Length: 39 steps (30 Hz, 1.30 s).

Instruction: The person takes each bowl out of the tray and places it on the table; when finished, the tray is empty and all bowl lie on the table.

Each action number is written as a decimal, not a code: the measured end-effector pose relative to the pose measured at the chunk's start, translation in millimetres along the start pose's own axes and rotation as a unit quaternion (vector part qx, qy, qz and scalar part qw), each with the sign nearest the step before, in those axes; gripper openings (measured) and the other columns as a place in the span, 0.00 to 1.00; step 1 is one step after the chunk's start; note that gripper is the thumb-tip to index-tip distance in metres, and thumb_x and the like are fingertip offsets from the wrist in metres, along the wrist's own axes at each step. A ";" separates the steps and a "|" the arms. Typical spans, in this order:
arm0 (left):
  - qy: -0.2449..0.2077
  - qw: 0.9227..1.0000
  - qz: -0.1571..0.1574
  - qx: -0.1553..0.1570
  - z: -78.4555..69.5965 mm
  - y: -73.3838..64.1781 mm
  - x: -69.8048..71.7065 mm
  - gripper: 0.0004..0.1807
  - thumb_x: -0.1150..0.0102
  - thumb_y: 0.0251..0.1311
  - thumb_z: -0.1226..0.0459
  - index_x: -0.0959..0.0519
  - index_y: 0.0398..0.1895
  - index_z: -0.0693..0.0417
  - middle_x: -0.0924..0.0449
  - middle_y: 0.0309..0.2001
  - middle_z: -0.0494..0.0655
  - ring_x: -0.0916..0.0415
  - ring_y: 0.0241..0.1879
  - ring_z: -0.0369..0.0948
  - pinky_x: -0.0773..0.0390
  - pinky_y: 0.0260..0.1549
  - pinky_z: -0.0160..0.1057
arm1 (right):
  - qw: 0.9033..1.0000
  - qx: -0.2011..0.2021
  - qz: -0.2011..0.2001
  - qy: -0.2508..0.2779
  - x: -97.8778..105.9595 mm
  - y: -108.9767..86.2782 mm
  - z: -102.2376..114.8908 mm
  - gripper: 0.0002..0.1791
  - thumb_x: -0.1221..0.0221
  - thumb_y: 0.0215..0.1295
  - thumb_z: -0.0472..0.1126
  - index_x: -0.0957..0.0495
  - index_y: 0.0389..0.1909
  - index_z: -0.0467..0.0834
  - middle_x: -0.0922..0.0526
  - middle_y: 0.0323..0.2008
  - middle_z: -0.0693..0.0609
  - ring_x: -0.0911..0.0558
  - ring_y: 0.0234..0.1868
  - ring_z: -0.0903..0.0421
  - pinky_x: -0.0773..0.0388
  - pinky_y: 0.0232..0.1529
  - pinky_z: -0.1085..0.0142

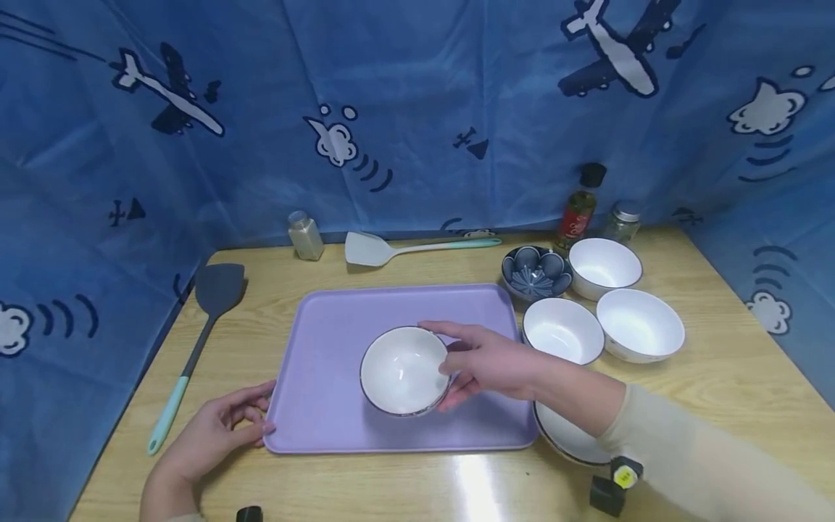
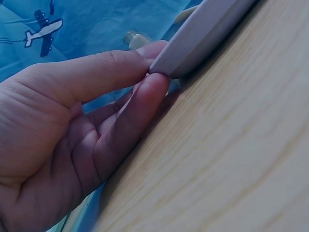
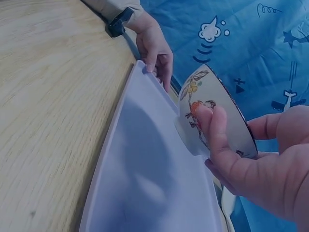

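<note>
Over the middle of a purple tray (image 1: 333,312), my right hand (image 1: 485,362) grips a white bowl (image 1: 401,370) by its right side, thumb at the rim and fingers against the outer wall. In the right wrist view, painted flowers show on the bowl (image 3: 212,96), which is raised above the tray (image 3: 145,145). My left hand (image 1: 218,428) pinches the tray's left front edge between thumb and fingers. Close up in the left wrist view, fingertips meet at the corner of the tray (image 2: 193,38), just above the wooden table (image 2: 231,130).
Right of the tray stand several white bowls (image 1: 639,322) and a dark blue patterned bowl (image 1: 535,272). A sauce bottle (image 1: 577,210) and glass jar (image 1: 622,221) are behind them. A white spatula (image 1: 372,250) and shaker (image 1: 305,235) lie at the back; a dark spatula (image 1: 218,290) is left.
</note>
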<state>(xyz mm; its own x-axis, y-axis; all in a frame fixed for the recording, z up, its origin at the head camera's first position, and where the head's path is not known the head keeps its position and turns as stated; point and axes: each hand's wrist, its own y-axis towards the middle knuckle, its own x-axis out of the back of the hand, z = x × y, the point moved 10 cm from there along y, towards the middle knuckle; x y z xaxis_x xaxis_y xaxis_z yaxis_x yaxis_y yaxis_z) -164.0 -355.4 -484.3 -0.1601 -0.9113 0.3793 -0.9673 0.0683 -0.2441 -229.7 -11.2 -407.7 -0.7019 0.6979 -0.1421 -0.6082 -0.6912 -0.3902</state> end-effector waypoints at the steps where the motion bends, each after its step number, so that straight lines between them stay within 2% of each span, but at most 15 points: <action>1: -0.001 1.000 0.001 -0.002 -0.6 0.0 0.2 0.40 0.28 0.56 0.64 0.34 0.71 0.64 0.22 0.46 0.55 0.21 0.38 0.33 0.16 0.35 0.35 | 1.000 0.001 0.001 -0.002 2.5 -4.2 0.1 0.41 0.48 0.66 0.29 0.46 0.78 0.53 0.31 0.62 0.30 0.12 0.33 0.44 0.14 0.43 0.52; 4: -0.005 1.000 0.002 -0.004 -0.5 0.0 0.5 0.40 0.28 0.56 0.64 0.34 0.71 0.64 0.23 0.47 0.55 0.21 0.37 0.34 0.16 0.35 0.35 | 1.000 -0.001 0.003 -0.008 10.8 -16.6 0.7 0.41 0.48 0.66 0.30 0.46 0.78 0.53 0.30 0.61 0.30 0.12 0.34 0.45 0.15 0.45 0.50; 8: -0.009 1.000 -0.004 0.002 3.7 -1.4 1.6 0.40 0.28 0.56 0.64 0.33 0.71 0.63 0.23 0.46 0.52 0.21 0.37 0.34 0.16 0.35 0.36 | 1.000 0.007 0.007 -0.018 22.6 -32.0 4.3 0.40 0.48 0.68 0.31 0.47 0.78 0.54 0.25 0.54 0.32 0.12 0.36 0.43 0.15 0.45 0.51; 12: -0.012 1.000 0.000 -0.019 2.7 -3.9 -1.5 0.38 0.30 0.57 0.66 0.34 0.70 0.66 0.22 0.45 0.51 0.21 0.36 0.34 0.16 0.34 0.35 | 0.999 0.019 0.002 -0.037 37.1 -50.9 8.0 0.39 0.48 0.69 0.32 0.48 0.79 0.53 0.21 0.44 0.35 0.12 0.38 0.41 0.14 0.43 0.54; 14: -0.015 0.999 0.003 -0.030 0.6 -5.0 -4.5 0.38 0.30 0.58 0.67 0.34 0.70 0.67 0.21 0.44 0.51 0.21 0.36 0.34 0.17 0.33 0.35 | 0.999 0.017 -0.005 -0.048 45.6 -62.5 7.7 0.39 0.48 0.70 0.32 0.48 0.79 0.52 0.20 0.43 0.35 0.12 0.39 0.40 0.14 0.44 0.54; 18: -0.014 0.999 0.002 -0.032 -0.6 -5.7 -7.0 0.37 0.30 0.58 0.67 0.33 0.70 0.68 0.21 0.44 0.51 0.21 0.36 0.33 0.17 0.33 0.34 | 0.998 0.015 -0.019 -0.059 63.1 -85.8 3.2 0.40 0.47 0.70 0.32 0.50 0.79 0.53 0.23 0.55 0.33 0.13 0.42 0.37 0.15 0.46 0.52; 22: -0.011 1.000 -0.004 -0.015 1.8 -6.1 -5.1 0.38 0.29 0.57 0.66 0.33 0.70 0.66 0.21 0.45 0.52 0.21 0.37 0.33 0.17 0.33 0.34 | 0.997 0.042 -0.016 -0.059 77.8 -107.8 -2.4 0.40 0.47 0.71 0.32 0.51 0.79 0.51 0.30 0.64 0.35 0.13 0.42 0.37 0.15 0.45 0.50; 24: -0.008 1.000 -0.004 -0.011 2.1 -6.0 -4.9 0.38 0.29 0.56 0.65 0.32 0.70 0.65 0.21 0.45 0.53 0.21 0.37 0.33 0.17 0.34 0.34 | 0.997 0.055 -0.014 -0.060 86.7 -119.0 -6.8 0.39 0.48 0.71 0.31 0.50 0.79 0.51 0.29 0.64 0.38 0.14 0.42 0.36 0.15 0.44 0.49; 30: -0.005 1.000 0.002 -0.005 2.9 -2.3 -5.2 0.38 0.28 0.56 0.64 0.32 0.70 0.63 0.22 0.46 0.54 0.21 0.37 0.33 0.17 0.34 0.34 | 0.995 0.050 -0.046 -0.070 121.7 -149.6 -24.4 0.37 0.50 0.73 0.30 0.48 0.78 0.55 0.27 0.64 0.49 0.15 0.44 0.36 0.16 0.44 0.46; 33: -0.003 1.000 -0.002 -0.002 4.2 -1.3 -3.3 0.38 0.28 0.56 0.63 0.31 0.70 0.62 0.22 0.46 0.54 0.21 0.37 0.33 0.18 0.34 0.33 | 0.995 0.063 -0.035 -0.066 132.9 -160.8 -29.2 0.37 0.53 0.74 0.29 0.49 0.78 0.58 0.23 0.62 0.52 0.14 0.45 0.39 0.16 0.44 0.47; 36: 0.000 1.000 0.001 -0.007 3.6 -1.8 -2.7 0.38 0.28 0.57 0.63 0.32 0.70 0.63 0.22 0.46 0.54 0.21 0.37 0.34 0.18 0.33 0.34 | 0.995 0.078 -0.016 -0.061 140.8 -169.4 -30.4 0.38 0.56 0.75 0.27 0.51 0.78 0.59 0.20 0.59 0.50 0.14 0.46 0.41 0.16 0.44 0.47; 39: -0.002 1.000 0.001 -0.012 3.2 -3.0 -1.2 0.38 0.29 0.57 0.64 0.33 0.70 0.64 0.21 0.45 0.54 0.21 0.37 0.34 0.17 0.33 0.34 | 0.994 0.077 -0.020 -0.069 150.3 -175.6 -32.7 0.39 0.57 0.75 0.26 0.52 0.79 0.59 0.20 0.58 0.51 0.14 0.46 0.42 0.16 0.43 0.48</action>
<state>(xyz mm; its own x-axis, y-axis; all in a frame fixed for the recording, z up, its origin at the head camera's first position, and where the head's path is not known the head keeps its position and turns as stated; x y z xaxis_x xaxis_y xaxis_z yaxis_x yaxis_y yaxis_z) -160.2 -355.7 -486.9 -0.1617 -0.9129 0.3747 -0.9713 0.0802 -0.2239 -216.3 221.2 -390.3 -0.7135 0.7006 0.0011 -0.6789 -0.6910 -0.2482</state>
